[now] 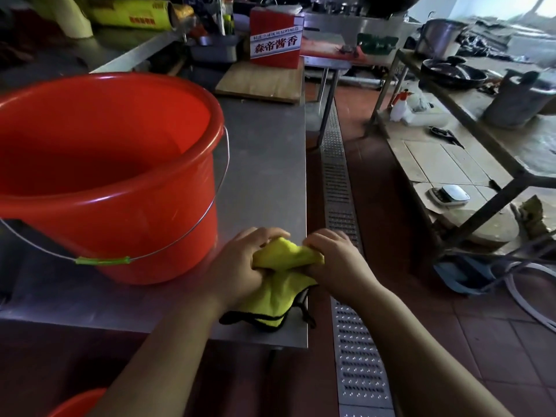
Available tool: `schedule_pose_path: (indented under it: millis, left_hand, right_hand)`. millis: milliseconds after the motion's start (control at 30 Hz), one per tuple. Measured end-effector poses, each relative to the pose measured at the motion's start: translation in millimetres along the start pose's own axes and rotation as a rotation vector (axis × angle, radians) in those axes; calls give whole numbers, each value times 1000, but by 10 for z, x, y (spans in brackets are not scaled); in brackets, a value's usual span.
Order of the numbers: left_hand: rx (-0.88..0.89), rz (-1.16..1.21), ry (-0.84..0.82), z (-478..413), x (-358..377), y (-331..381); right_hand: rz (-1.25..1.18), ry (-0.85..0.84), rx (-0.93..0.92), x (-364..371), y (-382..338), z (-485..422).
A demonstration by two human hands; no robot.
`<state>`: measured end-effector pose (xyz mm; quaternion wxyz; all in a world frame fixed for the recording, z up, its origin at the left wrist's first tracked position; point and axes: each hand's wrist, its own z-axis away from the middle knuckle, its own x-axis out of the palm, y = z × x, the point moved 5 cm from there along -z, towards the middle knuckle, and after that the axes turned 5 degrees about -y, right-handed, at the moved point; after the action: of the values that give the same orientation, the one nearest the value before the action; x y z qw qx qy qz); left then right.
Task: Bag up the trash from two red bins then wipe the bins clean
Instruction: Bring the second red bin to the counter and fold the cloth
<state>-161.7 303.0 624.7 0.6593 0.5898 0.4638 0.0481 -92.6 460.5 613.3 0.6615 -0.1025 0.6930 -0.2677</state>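
A big red bin [99,164] with a wire handle and green grip stands upright on the steel table [264,164]; its inside looks bare. Just right of its base, both hands hold a yellow cloth [279,284] with black trim at the table's near right corner. My left hand [240,260] grips the cloth's left part, and my right hand [334,257] pinches its right part. The cloth's lower end rests on the table. The rim of a second red bin [75,401] shows at the bottom left, below the table.
A wooden board [261,82] and a red box [275,37] sit farther back on the table. A metal floor drain [346,236] runs along the table's right side. Shelving [469,139] with pots, a pan and a spray bottle stands on the right.
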Motion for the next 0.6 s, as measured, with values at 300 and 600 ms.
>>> schedule_pose_path:
  millis: [300,600]
  left_hand:
    - [-236,-47,-327,18,181,-54]
    - [-204,-429,-297,-140,76,179]
  right_hand:
    - [-145,-2,-23,-72,132,160]
    - [-58,-185,10,-159,259,274]
